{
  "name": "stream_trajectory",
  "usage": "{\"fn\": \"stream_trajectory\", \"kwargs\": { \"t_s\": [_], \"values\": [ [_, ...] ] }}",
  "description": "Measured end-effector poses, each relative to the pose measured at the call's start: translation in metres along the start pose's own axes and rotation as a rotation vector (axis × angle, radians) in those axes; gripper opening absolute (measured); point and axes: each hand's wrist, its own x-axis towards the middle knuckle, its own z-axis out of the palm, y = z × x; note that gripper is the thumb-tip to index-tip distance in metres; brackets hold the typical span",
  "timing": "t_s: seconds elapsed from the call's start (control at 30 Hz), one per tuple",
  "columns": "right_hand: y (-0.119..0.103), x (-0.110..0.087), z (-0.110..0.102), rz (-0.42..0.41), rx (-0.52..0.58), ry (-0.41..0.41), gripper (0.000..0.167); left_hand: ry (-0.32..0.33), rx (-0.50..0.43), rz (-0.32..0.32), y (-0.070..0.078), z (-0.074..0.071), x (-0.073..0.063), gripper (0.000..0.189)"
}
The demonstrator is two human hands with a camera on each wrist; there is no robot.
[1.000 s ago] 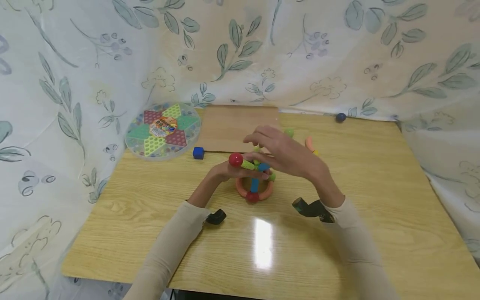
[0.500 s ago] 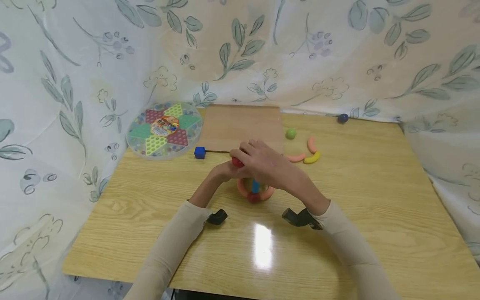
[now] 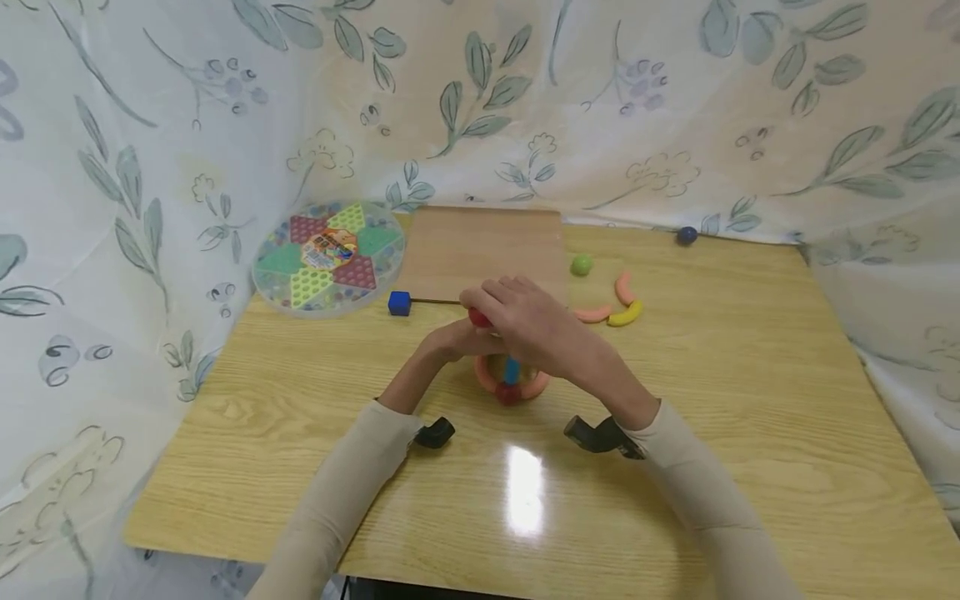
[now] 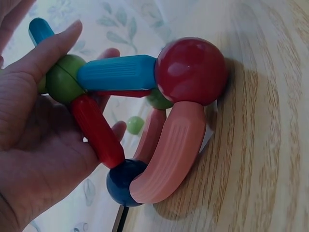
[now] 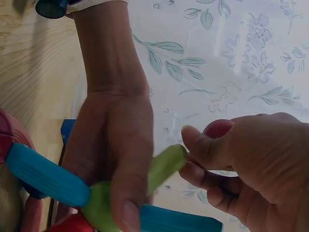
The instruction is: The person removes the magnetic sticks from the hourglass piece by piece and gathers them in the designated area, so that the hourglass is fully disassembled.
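Observation:
A toy of magnetic balls and sticks stands on the table under both hands. My left hand (image 4: 43, 121) holds it by a green ball (image 4: 65, 79), thumb laid over it. From this ball run blue sticks (image 4: 118, 72), a red stick (image 4: 96, 130) and a light green stick (image 5: 166, 166). My right hand (image 5: 265, 159) grips a red ball (image 5: 218, 128) close to the light green stick's end, thumb and fingers around it. The base is a ring of curved pink sticks (image 4: 171, 154), with a dark red ball (image 4: 192, 71) and a dark blue ball (image 4: 125, 181).
Behind the hands lies a brown board (image 3: 480, 250), a blue cube (image 3: 399, 303) near its front corner. A round Chinese checkers board (image 3: 330, 258) lies at left. At right are a green ball (image 3: 581, 265), a yellow curved stick (image 3: 626, 314), pink sticks (image 3: 624, 288) and a dark blue ball (image 3: 686, 236).
My right hand, earlier loosely spread above the toy, has come down and left and closed around the red ball. The red ball has since shifted slightly right. My left hand stays nearly in place.

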Motion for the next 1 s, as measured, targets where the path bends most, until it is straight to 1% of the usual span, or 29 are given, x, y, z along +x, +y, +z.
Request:
{"fn": "stream_trajectory", "kwargs": {
  "t_s": [0.07, 0.1, 0.2, 0.27, 0.37, 0.43, 0.5, 0.6, 0.67, 0.73, 0.83, 0.9, 0.97, 1.0],
  "values": [
    [0.003, -0.001, -0.005, 0.033, 0.034, 0.033, 0.038, -0.027, -0.009, -0.004, 0.002, 0.0, 0.0, 0.032],
    [0.006, -0.002, -0.008, 0.064, 0.064, 0.052, 0.037, -0.048, -0.014, -0.002, 0.003, 0.0, 0.001, 0.035],
    [0.023, -0.009, -0.021, 0.192, 0.17, 0.105, 0.037, -0.111, -0.045, 0.024, 0.003, 0.001, 0.005, 0.033],
    [0.04, -0.019, -0.032, 0.316, 0.227, 0.137, 0.038, -0.148, -0.055, 0.047, 0.003, 0.001, 0.006, 0.029],
    [0.073, -0.04, -0.047, 0.5, 0.238, 0.165, 0.042, -0.161, -0.059, 0.078, 0.003, 0.0, 0.007, 0.032],
    [0.097, -0.059, -0.056, 0.645, 0.249, 0.178, 0.043, -0.167, -0.056, 0.088, 0.004, 0.0, 0.007, 0.035],
    [0.12, -0.081, -0.062, 0.799, 0.258, 0.174, 0.045, -0.167, -0.031, 0.078, 0.005, 0.0, 0.008, 0.039],
    [0.153, -0.116, -0.06, 1.009, 0.283, 0.144, 0.048, -0.173, 0.039, 0.07, 0.003, -0.002, 0.007, 0.047],
    [0.171, -0.139, -0.054, 1.112, 0.277, 0.097, 0.051, -0.181, 0.105, 0.07, 0.0, -0.004, 0.006, 0.052],
    [0.188, -0.162, -0.045, 1.18, 0.264, 0.045, 0.051, -0.201, 0.141, 0.093, -0.002, -0.006, 0.006, 0.053],
    [0.204, -0.19, -0.032, 1.269, 0.264, -0.04, 0.05, -0.231, 0.169, 0.101, -0.005, -0.008, 0.005, 0.052],
    [0.209, -0.205, -0.024, 1.312, 0.265, -0.081, 0.048, -0.243, 0.184, 0.079, -0.005, -0.009, 0.004, 0.05],
    [0.211, -0.213, -0.016, 1.334, 0.266, -0.092, 0.047, -0.25, 0.211, 0.036, -0.004, -0.011, 0.001, 0.052],
    [0.212, -0.214, -0.014, 1.343, 0.285, -0.097, 0.05, -0.254, 0.224, 0.018, -0.004, -0.012, 0.0, 0.052]
  ]
}}
